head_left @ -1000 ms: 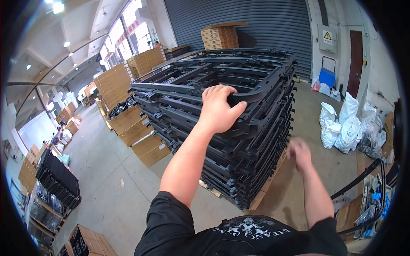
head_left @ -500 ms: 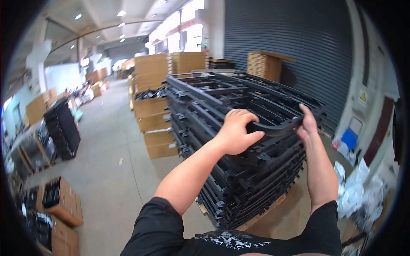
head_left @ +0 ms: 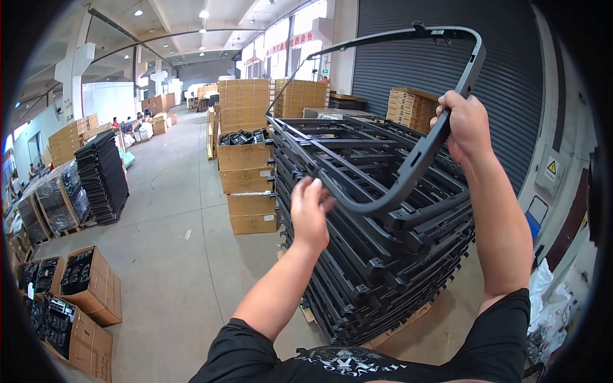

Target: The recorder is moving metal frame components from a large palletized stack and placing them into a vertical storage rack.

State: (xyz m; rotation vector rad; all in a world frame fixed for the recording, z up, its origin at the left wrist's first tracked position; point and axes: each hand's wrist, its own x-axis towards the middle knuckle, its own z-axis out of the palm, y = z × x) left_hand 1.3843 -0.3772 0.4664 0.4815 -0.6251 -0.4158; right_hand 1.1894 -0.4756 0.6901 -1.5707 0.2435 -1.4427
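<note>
A large black rectangular frame (head_left: 408,175) with rounded corners is tilted up over a tall stack of similar black frames (head_left: 364,287). My right hand (head_left: 467,124) is closed around its right-hand bar, and that side stands raised. The frame's far left corner appears to stay low, near the top of the stack. Beside the lifted frame's near left bar is my left hand (head_left: 309,214), slightly blurred, its fingers loosely curled and apart. It seems to grip nothing; whether the fingertips touch the bar is hard to tell.
The stack rests on a wooden pallet (head_left: 308,314). Cardboard boxes (head_left: 248,159) stand behind it to the left, more open cartons of black parts (head_left: 96,290) at lower left. A grey roller shutter (head_left: 504,76) rises behind. White plastic bags (head_left: 543,319) lie at right.
The black frame has come up off the stack, its right side raised high. My right hand rose with it; my left hand came off the near corner and moved left and down.
</note>
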